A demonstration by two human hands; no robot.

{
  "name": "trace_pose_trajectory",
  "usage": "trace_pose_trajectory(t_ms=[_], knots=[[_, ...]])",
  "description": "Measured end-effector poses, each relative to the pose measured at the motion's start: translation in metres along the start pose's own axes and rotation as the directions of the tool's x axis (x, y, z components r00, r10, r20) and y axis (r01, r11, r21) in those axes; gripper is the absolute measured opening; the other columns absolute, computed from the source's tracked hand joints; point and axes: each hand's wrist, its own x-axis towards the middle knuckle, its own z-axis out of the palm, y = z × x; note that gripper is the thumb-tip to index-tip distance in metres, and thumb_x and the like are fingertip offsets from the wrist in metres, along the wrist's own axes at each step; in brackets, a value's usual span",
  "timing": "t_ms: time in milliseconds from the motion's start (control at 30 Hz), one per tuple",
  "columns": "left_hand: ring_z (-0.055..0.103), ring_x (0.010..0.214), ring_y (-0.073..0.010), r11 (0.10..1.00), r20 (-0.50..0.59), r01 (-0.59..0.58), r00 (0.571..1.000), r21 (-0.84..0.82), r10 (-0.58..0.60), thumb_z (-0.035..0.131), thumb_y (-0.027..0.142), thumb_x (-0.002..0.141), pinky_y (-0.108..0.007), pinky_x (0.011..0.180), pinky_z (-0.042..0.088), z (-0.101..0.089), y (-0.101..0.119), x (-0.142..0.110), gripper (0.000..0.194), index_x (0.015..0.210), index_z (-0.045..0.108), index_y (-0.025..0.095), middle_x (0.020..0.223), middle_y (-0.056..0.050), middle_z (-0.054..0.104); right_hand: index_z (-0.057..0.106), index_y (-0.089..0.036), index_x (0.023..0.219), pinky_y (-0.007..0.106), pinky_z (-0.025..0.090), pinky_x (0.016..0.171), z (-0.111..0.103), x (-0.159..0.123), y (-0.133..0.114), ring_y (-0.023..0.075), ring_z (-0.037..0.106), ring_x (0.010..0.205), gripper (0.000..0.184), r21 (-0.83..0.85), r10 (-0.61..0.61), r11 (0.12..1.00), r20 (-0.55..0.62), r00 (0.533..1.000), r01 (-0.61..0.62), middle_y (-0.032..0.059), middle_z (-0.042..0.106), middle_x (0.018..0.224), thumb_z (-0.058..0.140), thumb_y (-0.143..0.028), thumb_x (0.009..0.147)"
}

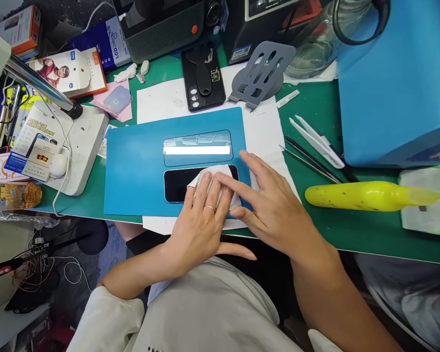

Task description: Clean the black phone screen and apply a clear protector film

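Note:
My left hand (198, 230) lies flat on a folded white wipe (220, 170), pressing it onto a dark-screened phone (176, 187). Its fingers are stretched out and its thumb points away to the right; a ring is on one finger. My right hand (282, 215) has its fingers spread, with the index fingertip beside the left fingers at the wipe. Much of the phone's right half is covered by the wipe and fingers. Just above the phone, a clear black-edged screen protector (198, 157) rests on the blue mat (132, 166).
Behind the mat are a black phone case (188, 73) and a grey metal stand (262, 73). White tweezers (317, 142) and a yellow squeeze bottle (355, 195) lie on the right. A white lamp base (86, 146) and boxes (91, 68) occupy the left.

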Motion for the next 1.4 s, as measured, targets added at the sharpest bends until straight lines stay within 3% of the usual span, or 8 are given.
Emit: trace_pose_trajectory(t_ms=[133,233,433,700,967,1133,1400], knots=[[0.029,0.159,-0.0446,0.999,-0.03,0.014,0.999,-0.033,-0.015,0.016,0.095,0.088,-0.058,0.125,0.026,0.001,-0.012,-0.013,0.124,0.159,0.038,-0.003,0.169,-0.029,0.034,0.029,-0.025,0.169,0.061,0.043,0.118,0.001,-0.002,0.001,0.0404,0.037,0.157,0.083,-0.012,0.012,1.0,-0.009,1.0,-0.012,0.0216,0.037,0.17,0.028,-0.073,0.102],[0.029,0.158,-0.0471,0.998,-0.013,0.047,0.999,-0.04,-0.048,0.018,0.097,0.086,-0.06,0.127,0.022,0.002,-0.02,-0.025,0.126,0.16,0.036,-0.003,0.168,-0.03,0.034,0.021,-0.024,0.171,0.06,0.042,0.12,0.002,-0.003,0.001,0.0401,0.037,0.157,0.081,-0.024,0.018,1.0,-0.01,1.0,-0.018,0.0209,0.037,0.17,0.03,-0.068,0.104],[0.028,0.158,-0.0503,0.997,0.027,0.069,0.997,-0.026,-0.068,0.021,0.102,0.078,-0.058,0.127,0.022,0.0,-0.022,-0.038,0.135,0.161,0.034,-0.004,0.169,-0.031,0.032,0.021,-0.027,0.171,0.062,0.041,0.12,0.003,-0.005,0.001,0.0424,0.037,0.157,0.075,-0.032,0.041,0.999,0.004,0.999,-0.041,0.0172,0.035,0.172,0.033,-0.063,0.106],[0.036,0.154,-0.0512,0.988,0.064,0.129,0.989,0.079,-0.134,0.027,0.107,0.068,-0.057,0.125,0.029,-0.006,-0.001,-0.035,0.146,0.16,0.038,-0.006,0.167,-0.032,0.035,0.018,-0.029,0.171,0.064,0.039,0.12,0.003,-0.006,0.0,0.043,0.032,0.159,0.074,-0.028,0.032,0.999,0.012,0.999,-0.032,0.017,0.033,0.173,0.033,-0.061,0.107],[0.042,0.15,-0.0516,0.983,0.095,0.121,0.986,0.139,-0.135,0.03,0.105,0.071,-0.055,0.115,0.042,-0.012,0.0,-0.04,0.138,0.16,0.041,0.0,0.165,-0.03,0.04,0.022,-0.027,0.171,0.064,0.038,0.121,0.002,-0.006,-0.001,0.0441,0.032,0.159,0.075,-0.021,0.025,0.999,0.005,1.0,-0.025,0.018,0.034,0.172,0.031,-0.063,0.106],[0.046,0.147,-0.0514,0.982,0.091,0.123,0.986,0.142,-0.137,0.028,0.104,0.075,-0.056,0.114,0.043,-0.016,0.001,-0.043,0.134,0.16,0.043,0.001,0.16,-0.029,0.047,0.025,-0.027,0.17,0.066,0.038,0.121,0.002,-0.005,0.0,0.0451,0.032,0.158,0.074,-0.019,0.015,1.0,0.002,1.0,-0.015,0.0172,0.034,0.173,0.033,-0.063,0.106],[0.041,0.15,-0.0559,0.985,0.103,0.121,0.986,0.12,-0.133,0.029,0.107,0.069,-0.058,0.114,0.043,-0.02,0.004,-0.042,0.143,0.159,0.041,-0.004,0.166,-0.033,0.037,0.018,-0.031,0.172,0.067,0.038,0.121,0.002,-0.005,-0.001,0.044,0.03,0.16,0.073,-0.001,0.031,1.0,0.005,0.999,-0.031,0.0132,0.032,0.174,0.033,-0.061,0.106]])
